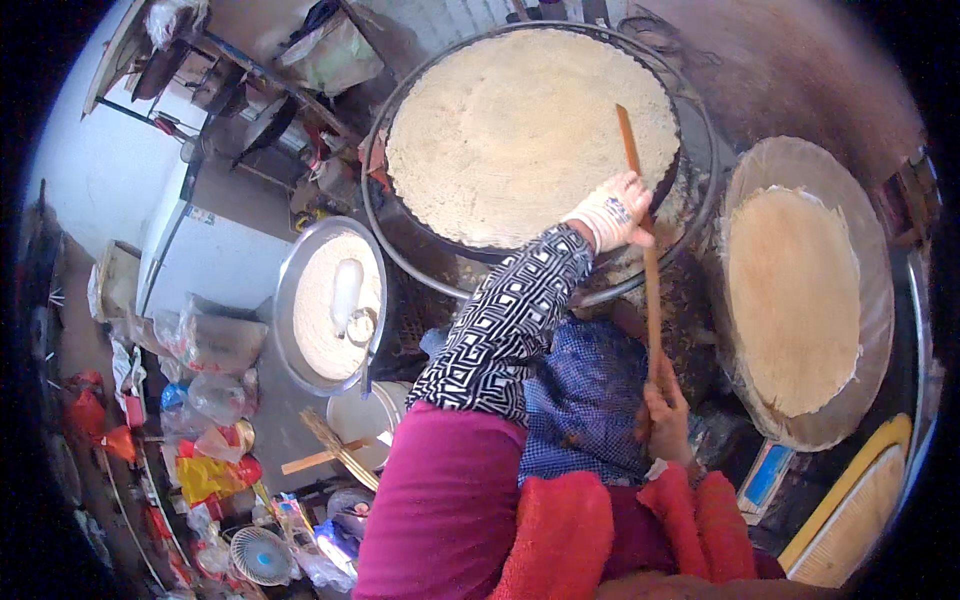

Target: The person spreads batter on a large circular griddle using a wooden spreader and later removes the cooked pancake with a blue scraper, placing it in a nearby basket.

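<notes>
A long, thin wooden stick (pixel 653 300) slants across the right edge of the large round griddle (pixel 683 160). My left hand (pixel 610 212), in a pale glove, is closed around its middle part. Lower down, my bare right hand (pixel 667 412) grips the near end. The stick's far tip rests over, or just above, a wide thin pancake (pixel 530 130) that covers nearly the whole griddle. The pancake looks pale, with a rough surface. Part of my left hand's grip is hidden by the glove's own back.
On the right stands a lined round basket (pixel 745 390) holding thin tan pancakes (pixel 795 300). To the left, a metal basin (pixel 290 340) contains pale batter or meal and a white container (pixel 347 290). A bucket (pixel 345 415), a straw brush (pixel 335 440) and bagged goods (pixel 215 400) crowd the lower left.
</notes>
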The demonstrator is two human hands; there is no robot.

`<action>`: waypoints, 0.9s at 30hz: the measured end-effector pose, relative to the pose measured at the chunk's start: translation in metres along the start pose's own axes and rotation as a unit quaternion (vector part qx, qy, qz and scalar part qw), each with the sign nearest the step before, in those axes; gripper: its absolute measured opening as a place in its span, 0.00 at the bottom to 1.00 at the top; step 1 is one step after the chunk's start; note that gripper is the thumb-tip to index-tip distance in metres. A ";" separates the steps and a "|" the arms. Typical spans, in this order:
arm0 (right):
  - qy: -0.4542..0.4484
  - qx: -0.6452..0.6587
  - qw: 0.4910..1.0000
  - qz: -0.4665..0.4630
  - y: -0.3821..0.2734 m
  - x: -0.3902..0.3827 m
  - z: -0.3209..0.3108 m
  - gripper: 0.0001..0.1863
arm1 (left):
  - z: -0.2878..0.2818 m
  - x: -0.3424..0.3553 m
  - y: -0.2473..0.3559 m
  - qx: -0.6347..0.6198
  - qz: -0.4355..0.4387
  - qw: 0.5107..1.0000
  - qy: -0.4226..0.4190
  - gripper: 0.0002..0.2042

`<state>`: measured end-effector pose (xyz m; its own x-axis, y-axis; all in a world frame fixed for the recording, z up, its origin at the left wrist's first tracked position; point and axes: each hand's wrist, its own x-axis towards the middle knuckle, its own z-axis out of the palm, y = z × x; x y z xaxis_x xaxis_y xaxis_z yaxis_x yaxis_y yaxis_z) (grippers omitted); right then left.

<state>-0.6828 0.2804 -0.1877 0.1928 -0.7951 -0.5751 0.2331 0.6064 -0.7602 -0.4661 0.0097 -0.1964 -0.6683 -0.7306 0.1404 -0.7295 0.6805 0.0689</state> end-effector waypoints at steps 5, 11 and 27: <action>-0.131 0.050 0.989 0.039 -0.034 0.058 0.034 0.32 | -0.009 -0.021 -0.074 0.021 -0.118 0.989 -0.085 0.40; -0.208 0.044 0.973 0.087 -0.049 0.105 0.077 0.33 | -0.016 -0.083 -0.147 0.061 -0.192 0.979 0.010 0.39; -0.244 -0.199 0.949 0.027 -0.009 0.117 0.170 0.31 | -0.036 -0.289 -0.166 0.039 -0.302 0.947 0.100 0.39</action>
<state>-0.5001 0.1839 -0.1966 0.6355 -0.6040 -0.4809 -0.1489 0.5154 -0.8439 -0.1467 0.1105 -0.2133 -0.0901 -0.9548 0.2834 -0.9838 0.1296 0.1237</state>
